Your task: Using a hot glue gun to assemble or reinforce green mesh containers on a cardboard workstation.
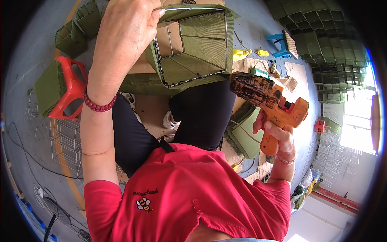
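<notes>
My left hand pinches the upper left corner of a box-shaped wire frame covered in green mesh fabric. The frame rests over my knees with its open side towards me. Dark blobs dot the wire along its left and lower edges, and loose fabric hangs past the rim. To the right, my right hand is wrapped round the handle of an orange glue gun. Black residue coats the gun's front part. Its nozzle points left, close to the frame's lower right corner.
A red stool bearing green fabric sheets stands at the left, near bare wire frames. Green mesh boxes are stacked at the far right. A blue stool and yellow tools lie beyond the frame. Cables cross the floor.
</notes>
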Tool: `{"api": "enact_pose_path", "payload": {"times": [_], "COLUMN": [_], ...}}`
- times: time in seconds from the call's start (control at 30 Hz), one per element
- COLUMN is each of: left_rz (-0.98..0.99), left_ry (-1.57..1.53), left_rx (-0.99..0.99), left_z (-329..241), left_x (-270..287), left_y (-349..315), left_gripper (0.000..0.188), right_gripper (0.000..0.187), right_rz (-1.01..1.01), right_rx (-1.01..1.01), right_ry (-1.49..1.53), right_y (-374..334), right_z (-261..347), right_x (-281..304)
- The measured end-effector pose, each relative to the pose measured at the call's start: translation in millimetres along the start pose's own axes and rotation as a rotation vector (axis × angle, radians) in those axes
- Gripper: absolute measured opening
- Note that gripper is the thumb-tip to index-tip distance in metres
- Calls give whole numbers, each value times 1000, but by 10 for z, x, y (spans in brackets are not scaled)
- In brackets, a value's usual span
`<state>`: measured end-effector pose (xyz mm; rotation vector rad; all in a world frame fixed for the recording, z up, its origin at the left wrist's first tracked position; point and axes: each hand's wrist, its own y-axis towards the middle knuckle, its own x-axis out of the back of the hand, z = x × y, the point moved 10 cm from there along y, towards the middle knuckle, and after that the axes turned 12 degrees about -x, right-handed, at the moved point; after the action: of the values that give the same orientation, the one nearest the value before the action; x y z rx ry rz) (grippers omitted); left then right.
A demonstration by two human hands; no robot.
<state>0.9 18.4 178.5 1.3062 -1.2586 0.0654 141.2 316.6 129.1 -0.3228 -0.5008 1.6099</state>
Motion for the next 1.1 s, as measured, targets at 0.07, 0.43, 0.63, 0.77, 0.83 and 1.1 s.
{"api": "enact_pose_path", "payload": {"times": [0.07,0.43,0.63,0.77,0.83,1.1], "left_rz": [32,16,2,15,20,8], "left_ry": [30,23,10,21,43,65], "left_rx": [23,20,43,52,42,26], "left_z": [32,20,48,14,-4,-61], "left_x": [-25,-11,-26,-22,-18,-27], "left_y": [-10,-5,-13,-7,-3,8], "left_gripper": [21,20,19,19,20,19], "right_gripper": [48,41,39,38,39,43], "right_rz": [-54,-25,-20,-41,-49,-168], "right_rx": [-4,42,42,49,58,34], "right_ry": [-25,29,49,-5,-26,-100], "right_y": [13,28,23,25,14,-10], "right_z": [-2,22,-16,-13,7,0], "right_x": [0,11,14,61,63,154]}}
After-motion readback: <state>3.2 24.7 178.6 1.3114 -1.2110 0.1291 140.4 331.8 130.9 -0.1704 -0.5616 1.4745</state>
